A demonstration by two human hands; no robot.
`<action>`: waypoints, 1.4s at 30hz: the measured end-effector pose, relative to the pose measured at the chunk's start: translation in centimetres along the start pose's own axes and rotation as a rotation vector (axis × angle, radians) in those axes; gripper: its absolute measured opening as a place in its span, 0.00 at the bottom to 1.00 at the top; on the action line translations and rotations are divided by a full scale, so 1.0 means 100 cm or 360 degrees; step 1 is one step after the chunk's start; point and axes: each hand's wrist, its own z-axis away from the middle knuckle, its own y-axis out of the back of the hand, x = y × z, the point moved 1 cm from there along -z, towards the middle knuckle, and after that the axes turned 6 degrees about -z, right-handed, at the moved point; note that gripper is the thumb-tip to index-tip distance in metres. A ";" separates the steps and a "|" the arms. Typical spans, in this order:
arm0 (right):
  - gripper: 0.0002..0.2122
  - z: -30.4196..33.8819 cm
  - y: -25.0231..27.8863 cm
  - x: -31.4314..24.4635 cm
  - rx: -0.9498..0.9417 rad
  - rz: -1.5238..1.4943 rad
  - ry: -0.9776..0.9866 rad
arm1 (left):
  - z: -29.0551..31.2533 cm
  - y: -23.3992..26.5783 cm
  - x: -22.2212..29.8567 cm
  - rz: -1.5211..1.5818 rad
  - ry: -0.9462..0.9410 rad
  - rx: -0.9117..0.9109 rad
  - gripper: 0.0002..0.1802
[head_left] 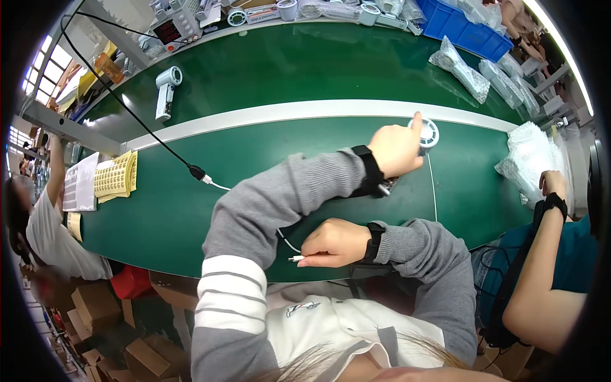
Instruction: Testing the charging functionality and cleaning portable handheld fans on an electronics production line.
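My left arm, in a grey sleeve with white bands, reaches across to the right. At its end my left hand (396,151) is closed around a small white handheld fan, with the index finger stretched along the round fan head (429,134). Most of the fan's handle is hidden under the hand and wrist. Nearer to me, my right hand (336,243) pinches a white charging cable (289,245) just behind its plug, which points left. The cable runs up under my left forearm to a black extension lead's connector (197,172).
Another handheld fan (167,92) lies at the back left. Bubble-wrapped packs (461,70) and a blue bin (464,28) are at the back right. Yellow label sheets (116,175) hang at the left. Co-workers sit on both sides; one person's hand (554,183) rests near white wrap (531,162).
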 end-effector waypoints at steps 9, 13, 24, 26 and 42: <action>0.10 -0.016 0.006 0.006 0.0201 0.0026 -0.0117 | 0.007 0.011 -0.054 0.0459 0.0003 0.0320 0.29; 0.07 -0.029 0.011 0.012 0.0469 -0.0257 -0.0235 | 0.057 0.055 -0.165 -0.0092 0.0598 0.0745 0.10; 0.08 -0.034 0.019 0.024 0.0604 -0.0757 -0.0446 | 0.168 0.165 -0.360 -0.0763 0.2280 0.0219 0.24; 0.08 -0.033 0.022 0.024 0.0574 -0.0746 -0.0439 | 0.171 0.163 -0.368 -0.0721 0.2279 0.0214 0.25; 0.10 -0.040 0.028 0.039 0.0912 -0.0682 -0.0493 | 0.138 0.104 -0.148 0.2454 0.0729 0.0598 0.15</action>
